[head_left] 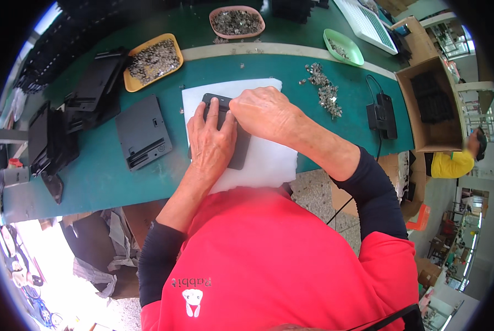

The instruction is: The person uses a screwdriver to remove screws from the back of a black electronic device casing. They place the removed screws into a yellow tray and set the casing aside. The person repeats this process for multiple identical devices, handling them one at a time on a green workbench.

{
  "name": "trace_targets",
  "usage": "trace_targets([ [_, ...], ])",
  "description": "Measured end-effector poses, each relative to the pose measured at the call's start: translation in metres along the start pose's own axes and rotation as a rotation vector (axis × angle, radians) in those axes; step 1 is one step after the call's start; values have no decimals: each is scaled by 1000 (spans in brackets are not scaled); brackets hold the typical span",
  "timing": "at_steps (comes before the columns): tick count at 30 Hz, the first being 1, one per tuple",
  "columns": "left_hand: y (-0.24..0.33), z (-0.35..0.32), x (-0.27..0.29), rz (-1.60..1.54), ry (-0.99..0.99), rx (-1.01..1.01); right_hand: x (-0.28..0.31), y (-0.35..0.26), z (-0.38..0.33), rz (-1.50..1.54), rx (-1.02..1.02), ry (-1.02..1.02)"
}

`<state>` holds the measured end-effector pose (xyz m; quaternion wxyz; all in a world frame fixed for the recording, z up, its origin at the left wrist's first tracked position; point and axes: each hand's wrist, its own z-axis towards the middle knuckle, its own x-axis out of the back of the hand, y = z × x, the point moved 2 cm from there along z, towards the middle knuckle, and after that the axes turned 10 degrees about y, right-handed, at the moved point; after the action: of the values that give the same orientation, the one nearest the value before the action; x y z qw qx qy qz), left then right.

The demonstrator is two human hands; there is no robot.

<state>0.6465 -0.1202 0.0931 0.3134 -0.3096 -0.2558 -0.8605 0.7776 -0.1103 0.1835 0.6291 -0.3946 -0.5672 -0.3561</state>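
A dark plastic panel (pixel 239 153) lies on a white foam sheet (pixel 270 168) in front of me. My left hand (pixel 211 142) rests on it with fingers stretched out and apart, pressing it from above. At the panel's upper right edge, my right hand (pixel 264 113) is closed in a fist. Its fingertips are turned away, so whatever they hold is hidden. To the left of the foam, a similar dark grey panel (pixel 143 132) with slots and a round mark lies flat on the green table (pixel 100 175).
Small metal parts fill a yellow tray (pixel 130 83), a pink tray (pixel 212 33) and a green tray (pixel 353 58); a loose pile (pixel 328 94) lies nearby. Stacked black panels (pixel 51 135) stand left. A black power tool or charger (pixel 383 117) and a cardboard box (pixel 445 129) are right.
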Motion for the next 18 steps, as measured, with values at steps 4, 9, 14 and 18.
trace_targets([
  [4, -1, 1, 0, 33, 7, -18, 5, -2, 11, -64, -12, -79],
  [9, -11, -5, 4, -87, 62, 191, 1, 12, -3, -27, -44, -76],
  [14, -13, -11, 13, 27, -51, 363, -6, -7, -7, 87, -89, 43],
  [18, -14, -9, 14, 28, -85, 351, -36, -5, -6, 100, -93, 121],
])
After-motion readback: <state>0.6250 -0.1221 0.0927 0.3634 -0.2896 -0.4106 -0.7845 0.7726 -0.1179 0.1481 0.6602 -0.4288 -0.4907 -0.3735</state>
